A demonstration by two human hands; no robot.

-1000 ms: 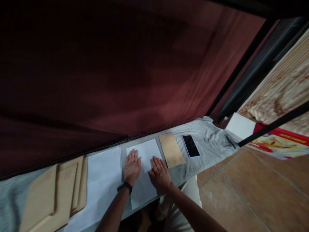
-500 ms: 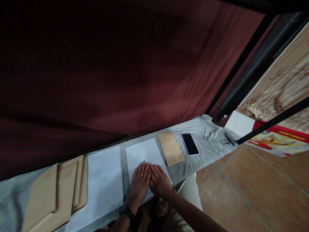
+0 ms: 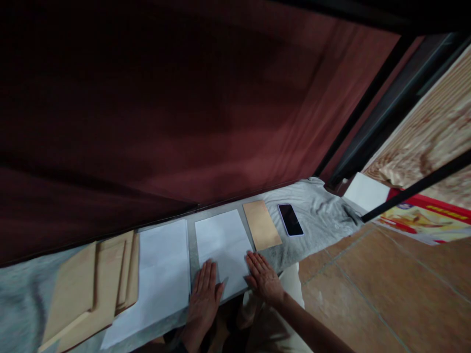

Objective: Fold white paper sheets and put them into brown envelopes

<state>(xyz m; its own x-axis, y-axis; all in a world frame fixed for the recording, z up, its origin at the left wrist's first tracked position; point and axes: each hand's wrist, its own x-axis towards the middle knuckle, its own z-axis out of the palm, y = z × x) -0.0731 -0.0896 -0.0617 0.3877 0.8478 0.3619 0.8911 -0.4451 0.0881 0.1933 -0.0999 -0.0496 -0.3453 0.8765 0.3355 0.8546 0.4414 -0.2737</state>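
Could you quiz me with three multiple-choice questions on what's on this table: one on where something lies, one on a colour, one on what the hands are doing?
1. Where is the phone?
A. right of the single brown envelope
B. on the envelope stack
C. on the floor

2. What colour is the sheet under the hands?
A. red
B. white
C. brown

3. How are the left hand and right hand?
A. fists
B. gripping the phone
C. flat and open on the sheet's near edge

Answers: 1 A, it lies beside that envelope; 2 B, plain white paper; 3 C, fingers are spread flat.

L hand [image 3: 204,298] flat, palm down, fingers spread, R hand [image 3: 263,277] flat alongside, forearms angled inward
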